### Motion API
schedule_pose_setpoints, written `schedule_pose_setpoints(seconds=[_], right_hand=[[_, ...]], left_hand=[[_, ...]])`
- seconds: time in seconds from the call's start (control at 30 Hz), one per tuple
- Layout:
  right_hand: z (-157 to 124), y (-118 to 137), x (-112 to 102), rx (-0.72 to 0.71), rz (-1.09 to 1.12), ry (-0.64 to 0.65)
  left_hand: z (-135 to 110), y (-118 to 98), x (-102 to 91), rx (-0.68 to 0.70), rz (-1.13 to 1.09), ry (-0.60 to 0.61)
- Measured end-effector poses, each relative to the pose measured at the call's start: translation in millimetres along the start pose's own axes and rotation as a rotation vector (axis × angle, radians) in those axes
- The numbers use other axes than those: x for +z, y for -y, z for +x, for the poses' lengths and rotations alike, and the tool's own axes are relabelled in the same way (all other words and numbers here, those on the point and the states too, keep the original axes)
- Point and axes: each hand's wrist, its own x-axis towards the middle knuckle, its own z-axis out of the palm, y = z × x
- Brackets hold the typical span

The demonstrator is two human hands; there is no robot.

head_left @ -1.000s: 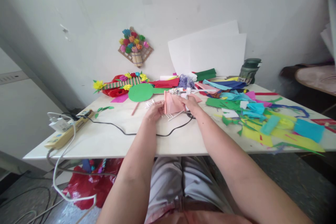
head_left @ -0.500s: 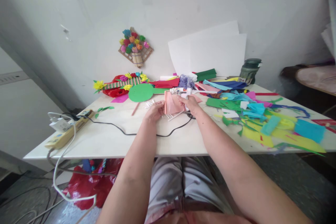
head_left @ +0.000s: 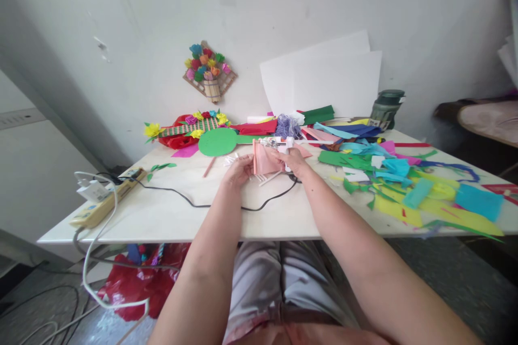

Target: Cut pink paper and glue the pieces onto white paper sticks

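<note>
Both of my hands hold a pleated piece of pink paper (head_left: 264, 159) upright over the middle of the white table (head_left: 170, 215). My left hand (head_left: 238, 170) pinches its left edge with closed fingers. My right hand (head_left: 293, 160) grips its right side, fingers curled round it. A thin white stick (head_left: 270, 177) pokes out below the paper. A black cable (head_left: 226, 205) runs across the table just under my hands.
Heaps of coloured paper scraps (head_left: 404, 183) cover the right half of the table. A green paper paddle shape (head_left: 218, 142), a flower-trimmed craft piece (head_left: 188, 128), white sheets (head_left: 324, 81) and a dark green jar (head_left: 386, 108) stand at the back. A power strip (head_left: 105, 202) lies left.
</note>
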Motion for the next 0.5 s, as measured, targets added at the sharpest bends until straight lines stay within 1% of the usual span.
schedule_pose_setpoints(seconds=[0.1,0.27,0.4,0.5], right_hand=[[1.5,-2.3,-0.6,-0.029,-0.04,0.003],[2.5,-3.2,-0.2,-0.02,-0.1,-0.013],[0.5,-0.6,0.2,-0.023,-0.12,0.006],[-1.9,2.3,-0.1,-0.018,-0.136,0.016]], left_hand=[[2.4,1.7,-3.2,0.008,0.0,0.0],[5.5,4.0,-7.8,0.025,-0.029,0.009],[5.1,3.2,-8.0,0.031,-0.027,0.008],[4.1,2.7,-6.8,0.035,-0.037,-0.015]])
